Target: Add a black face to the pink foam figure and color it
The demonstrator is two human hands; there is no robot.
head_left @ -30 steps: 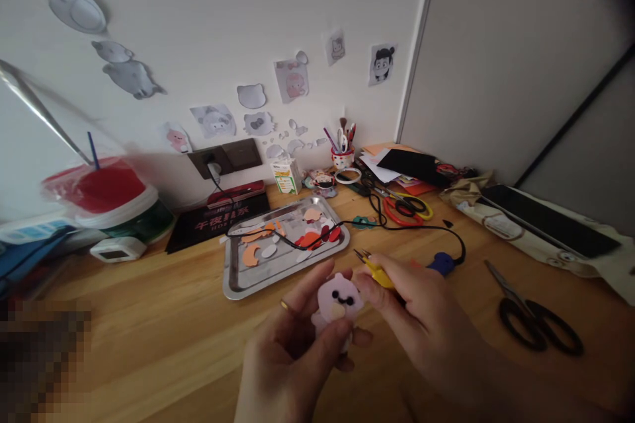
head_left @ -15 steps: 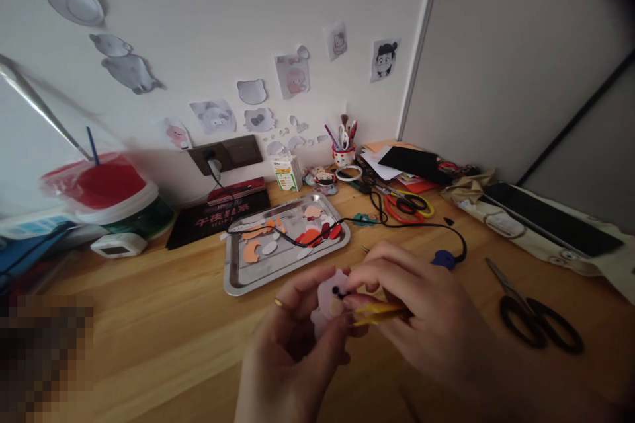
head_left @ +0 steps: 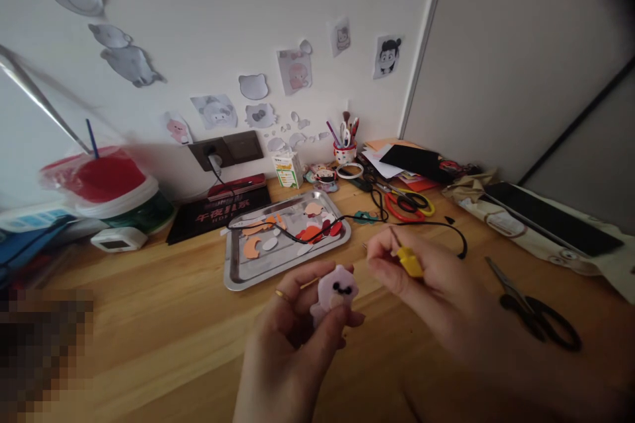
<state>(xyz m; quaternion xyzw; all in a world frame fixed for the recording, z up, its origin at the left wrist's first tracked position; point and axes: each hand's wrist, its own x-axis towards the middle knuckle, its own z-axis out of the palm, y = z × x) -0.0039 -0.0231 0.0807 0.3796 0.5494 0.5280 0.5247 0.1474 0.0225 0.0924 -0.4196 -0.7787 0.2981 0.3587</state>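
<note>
Lilac figure (head_left: 340, 279) up close now, and the left hand (head_left: 300, 334) has it: thumb pressed over the lower front, fingers curled behind, a firm grip. Two black eyes and a dark mark between them face up, and a pale patch shows just above the thumb. It sits clear above the table (head_left: 149, 324), head upright, near the front corner of the tray (head_left: 243, 269).

Over to the right hand (head_left: 421, 277), just beside but apart from the figure! Thumb and forefinger are drawn together, and the rest fold around a yellow tool (head_left: 409, 262), its thin dark tip angled up and to the left. Whether that thumb and forefinger pinch anything small, I cannot tell.

Behind the hands, orange, white and red cutouts (head_left: 251, 248) lie in the tray, and a black cord (head_left: 342, 219) runs right across it. Out right, black-handled scissors (head_left: 528, 307) rest on the wood, blades pointing away. At the back, a cup (head_left: 344, 153) stands full of pens and brushes, a small box (head_left: 288, 170) to its left.
</note>
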